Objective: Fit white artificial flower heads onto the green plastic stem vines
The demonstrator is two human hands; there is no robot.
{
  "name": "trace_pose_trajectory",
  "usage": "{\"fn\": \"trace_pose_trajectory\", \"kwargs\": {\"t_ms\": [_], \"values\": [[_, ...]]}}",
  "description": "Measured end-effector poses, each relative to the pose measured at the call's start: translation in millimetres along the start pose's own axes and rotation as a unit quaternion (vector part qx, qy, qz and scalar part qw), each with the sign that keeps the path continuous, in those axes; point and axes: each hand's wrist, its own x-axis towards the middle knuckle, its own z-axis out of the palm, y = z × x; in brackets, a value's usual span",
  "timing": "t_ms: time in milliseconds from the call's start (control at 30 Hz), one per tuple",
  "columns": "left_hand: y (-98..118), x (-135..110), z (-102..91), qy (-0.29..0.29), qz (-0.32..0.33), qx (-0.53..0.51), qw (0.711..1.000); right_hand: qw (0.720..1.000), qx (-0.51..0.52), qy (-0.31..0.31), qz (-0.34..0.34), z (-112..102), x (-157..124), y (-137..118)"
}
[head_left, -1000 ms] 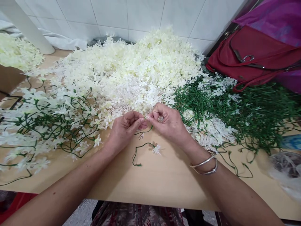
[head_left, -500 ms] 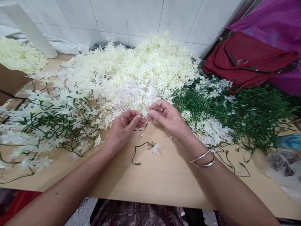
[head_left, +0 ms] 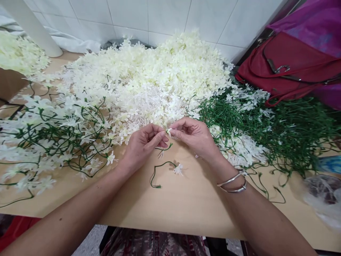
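Note:
Between my two hands is a small white artificial flower (head_left: 168,132), partly hidden by the fingertips. My left hand (head_left: 146,143) is closed in a pinch, with a green stem (head_left: 168,147) showing just below its fingers. From the other side, the thumb and forefinger of my right hand (head_left: 194,134) pinch the flower's petals. On the table below lies a loose green stem (head_left: 165,164) with a white blossom (head_left: 178,169) at its end. A few pale stamens (head_left: 161,154) rest under my left fingers.
White blossoms (head_left: 170,67) are heaped against the tiled wall. Stemmed flowers (head_left: 66,138) lie on the left; bundles of green stems (head_left: 298,131) on the right. A red handbag (head_left: 295,64) and a plastic bag (head_left: 325,199) are at the right. A white pole (head_left: 44,32) stands at back left.
My right fingers have closed over the flower's petals, which were spread open and more visible before. The whole view has shifted slightly. The loose stem on the table lies as before.

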Motion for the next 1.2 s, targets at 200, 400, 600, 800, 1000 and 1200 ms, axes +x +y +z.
{"fn": "trace_pose_trajectory", "kwargs": {"t_ms": [200, 400, 600, 800, 1000, 1200], "values": [[-3, 0, 0.1, 0.008, 0.002, -0.005, 1.000, 0.999, -0.047, 0.017, -0.021, 5, -2, 3], [-6, -1, -1.9, 0.007, -0.001, 0.033, 0.999, 0.996, -0.081, -0.019, -0.002, 4, -4, -1], [-10, -3, -4.0, 0.000, 0.005, 0.064, 0.998, 0.996, -0.071, -0.051, 0.004, 2, -3, -2], [-5, -1, -0.8, 0.010, 0.011, 0.050, 0.999, 0.996, -0.065, -0.054, -0.001, 4, 1, 4], [12, 1, 0.0, 0.065, 0.084, -0.002, 0.994, 0.996, -0.067, 0.033, -0.056, -6, 4, -6], [17, 1, -12.1, 0.045, 0.102, -0.005, 0.994, 0.964, -0.257, -0.055, -0.040, -21, -5, -27]]}}
